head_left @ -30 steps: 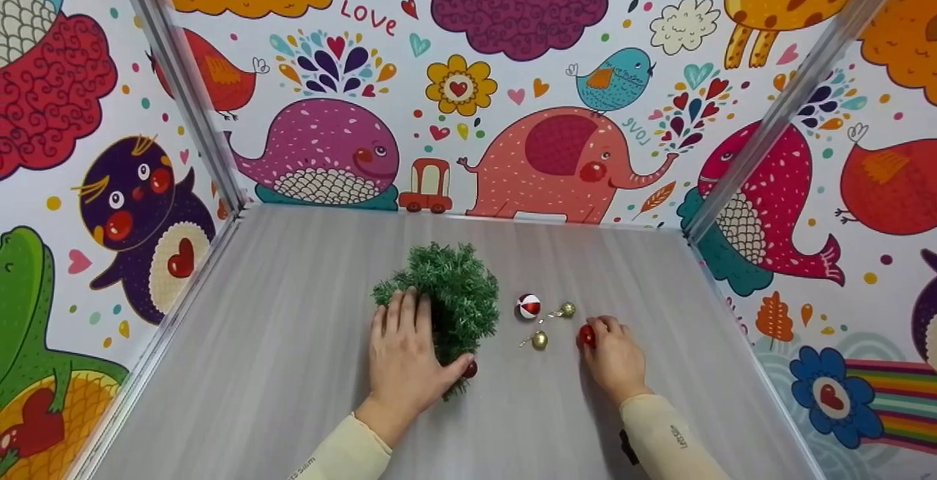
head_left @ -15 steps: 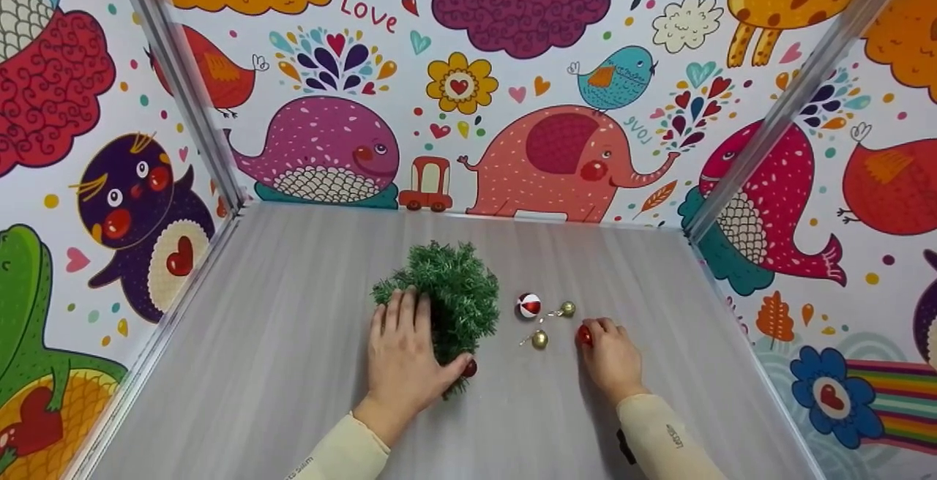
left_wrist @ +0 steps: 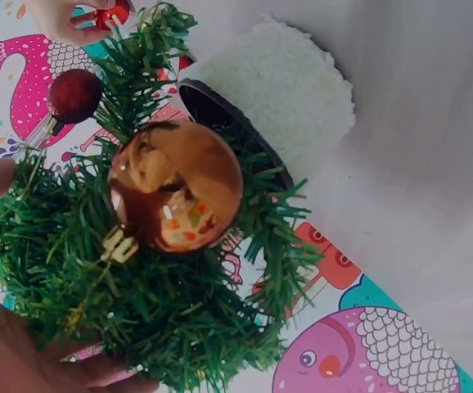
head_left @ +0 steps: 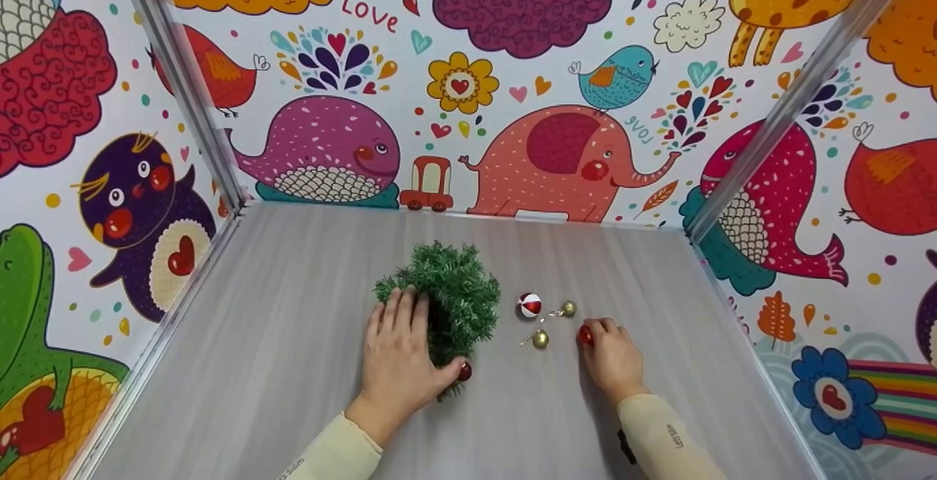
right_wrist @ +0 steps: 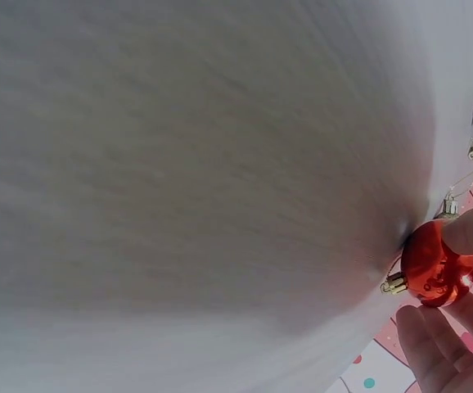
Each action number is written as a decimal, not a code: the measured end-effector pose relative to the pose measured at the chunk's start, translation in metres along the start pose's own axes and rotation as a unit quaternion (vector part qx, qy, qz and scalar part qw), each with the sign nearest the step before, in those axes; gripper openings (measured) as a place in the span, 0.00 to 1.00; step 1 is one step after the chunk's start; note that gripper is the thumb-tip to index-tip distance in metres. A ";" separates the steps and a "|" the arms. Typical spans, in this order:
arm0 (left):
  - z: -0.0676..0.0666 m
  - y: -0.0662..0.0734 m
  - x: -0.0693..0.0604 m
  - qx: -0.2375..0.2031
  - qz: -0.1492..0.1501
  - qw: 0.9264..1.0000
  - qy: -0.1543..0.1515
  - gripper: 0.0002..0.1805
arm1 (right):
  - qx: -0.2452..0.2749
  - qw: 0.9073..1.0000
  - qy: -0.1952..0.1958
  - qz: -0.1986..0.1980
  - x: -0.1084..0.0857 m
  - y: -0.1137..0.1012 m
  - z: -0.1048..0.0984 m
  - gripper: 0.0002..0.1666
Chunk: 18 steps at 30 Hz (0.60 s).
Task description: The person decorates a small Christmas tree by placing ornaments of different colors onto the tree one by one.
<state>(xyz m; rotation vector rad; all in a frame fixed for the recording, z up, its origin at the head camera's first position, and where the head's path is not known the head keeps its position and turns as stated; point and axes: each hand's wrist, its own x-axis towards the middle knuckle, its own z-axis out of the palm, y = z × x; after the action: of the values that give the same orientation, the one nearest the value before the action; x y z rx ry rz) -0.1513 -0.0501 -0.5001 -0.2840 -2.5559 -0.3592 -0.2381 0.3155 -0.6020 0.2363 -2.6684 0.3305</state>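
A small artificial Christmas tree [head_left: 461, 297] lies on the table, held by my left hand [head_left: 401, 352], its thumb apart from the other fingers. Its fingertips are partly lost among the green needles. The left wrist view shows a shiny copper-coloured ball [left_wrist: 175, 187] and a dark red ball [left_wrist: 74, 96] on the branches, with a white fuzzy base [left_wrist: 277, 90] beyond. To the right, my right hand [head_left: 613, 355] pinches a shiny red Christmas ball [right_wrist: 434, 266] between thumb and fingers, low at the table surface. The ball's gold cap points away from the palm.
Between the hands lie a red-and-white ball [head_left: 529, 305] and two small gold balls [head_left: 569, 309] with hanging loops. Walls with cartoon animals and metal corner posts [head_left: 761, 99] enclose the back and sides of the grey table [head_left: 293, 282].
My left hand has shifted slightly toward me and to the left, its thumb and the dark red ball moving a little with it. The right hand stays nearly still on the red ball.
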 end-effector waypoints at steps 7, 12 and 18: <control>-0.006 -0.004 0.000 0.007 0.013 0.999 -0.030 0.55 | -0.001 1.000 0.003 -0.002 0.000 0.001 0.002 0.19; -0.011 -0.007 0.000 0.010 0.022 0.999 -0.045 0.55 | 0.001 1.000 -0.007 0.005 0.000 0.001 0.002 0.19; -0.016 -0.009 0.001 0.011 0.023 0.997 -0.068 0.55 | -0.001 1.000 -0.013 0.009 0.000 0.002 0.002 0.19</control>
<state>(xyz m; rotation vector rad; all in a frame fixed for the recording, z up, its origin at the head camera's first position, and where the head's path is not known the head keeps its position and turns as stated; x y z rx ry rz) -0.1466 -0.0634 -0.4886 -0.3710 -2.6794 -0.3032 -0.2390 0.3165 -0.6044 0.2167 -2.6970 0.3334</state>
